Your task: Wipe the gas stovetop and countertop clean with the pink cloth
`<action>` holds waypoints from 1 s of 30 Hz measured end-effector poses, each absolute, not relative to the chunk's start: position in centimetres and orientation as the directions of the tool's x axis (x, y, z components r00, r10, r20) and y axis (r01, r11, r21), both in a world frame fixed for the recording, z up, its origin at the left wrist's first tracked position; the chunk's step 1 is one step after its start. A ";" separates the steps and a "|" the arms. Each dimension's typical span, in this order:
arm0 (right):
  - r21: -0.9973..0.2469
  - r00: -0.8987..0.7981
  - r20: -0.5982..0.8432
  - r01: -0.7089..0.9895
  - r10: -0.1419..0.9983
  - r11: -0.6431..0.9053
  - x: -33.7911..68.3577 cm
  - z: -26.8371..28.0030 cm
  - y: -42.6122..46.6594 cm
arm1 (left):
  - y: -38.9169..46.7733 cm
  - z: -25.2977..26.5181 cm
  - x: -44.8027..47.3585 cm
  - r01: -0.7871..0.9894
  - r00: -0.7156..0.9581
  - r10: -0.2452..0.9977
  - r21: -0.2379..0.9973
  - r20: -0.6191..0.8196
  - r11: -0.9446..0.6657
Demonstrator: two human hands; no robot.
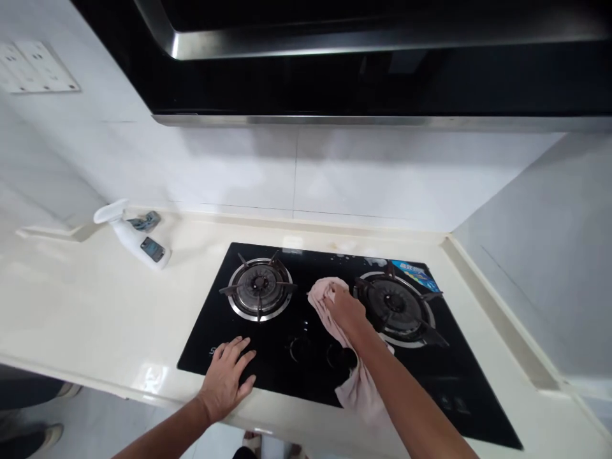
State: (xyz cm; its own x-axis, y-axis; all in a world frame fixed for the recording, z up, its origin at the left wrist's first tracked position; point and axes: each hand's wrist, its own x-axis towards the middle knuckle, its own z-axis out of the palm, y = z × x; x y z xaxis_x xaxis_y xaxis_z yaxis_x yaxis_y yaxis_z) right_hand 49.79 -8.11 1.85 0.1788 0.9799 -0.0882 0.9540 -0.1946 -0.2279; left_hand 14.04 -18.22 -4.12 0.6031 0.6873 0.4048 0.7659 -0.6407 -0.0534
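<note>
My right hand [347, 308] grips a pale pink cloth [329, 290] and presses it on the black glass gas stove [296, 274], between the two burners. The rest of the cloth trails under my forearm and over the stove's front edge. Flat on the stove's front left corner, with fingers spread, lies my left hand [228, 376]. The left burner [259, 285] is just beyond it, and the right burner [394, 305] sits close beside my right hand. Two dark control knobs [300, 349] lie between my hands, one partly hidden by the cloth.
A white spray bottle [131, 239] lies on the cream countertop [95, 306] at the left, with a crumpled bluish cloth [145, 221] behind it. Overhead juts a black range hood [335, 83]. White wall tiles close off the back and right. Another person's feet [52, 437] show at lower left.
</note>
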 end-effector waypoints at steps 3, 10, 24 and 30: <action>-0.233 0.131 -0.057 0.962 0.990 -0.141 48.4 2.8 -4.5 | -18.5 -4.1 14.2 0.780 0.579 0.712 -0.013 0.397 -0.626; -0.170 -0.095 -0.013 0.981 0.995 0.092 46.0 1.0 -7.9 | -18.9 -4.6 14.2 0.792 0.534 0.756 0.088 0.377 -0.604; -0.248 -0.675 -0.171 0.734 0.718 0.632 41.1 1.4 -8.2 | -19.2 -4.8 14.2 0.787 0.537 0.788 0.159 0.302 -0.597; -0.229 -0.291 -0.011 0.932 0.957 0.281 52.6 1.5 -8.5 | -19.3 -4.6 14.5 0.786 0.524 0.792 0.178 0.313 -0.591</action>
State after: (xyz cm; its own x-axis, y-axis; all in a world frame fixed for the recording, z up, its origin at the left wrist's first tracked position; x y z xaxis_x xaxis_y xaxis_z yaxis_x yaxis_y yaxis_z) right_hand 52.59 -8.53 1.50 -0.2908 0.9567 -0.0109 0.9320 0.2807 -0.2295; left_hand 14.46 -19.28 -4.59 0.5245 0.7919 0.3129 0.7864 -0.5913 0.1784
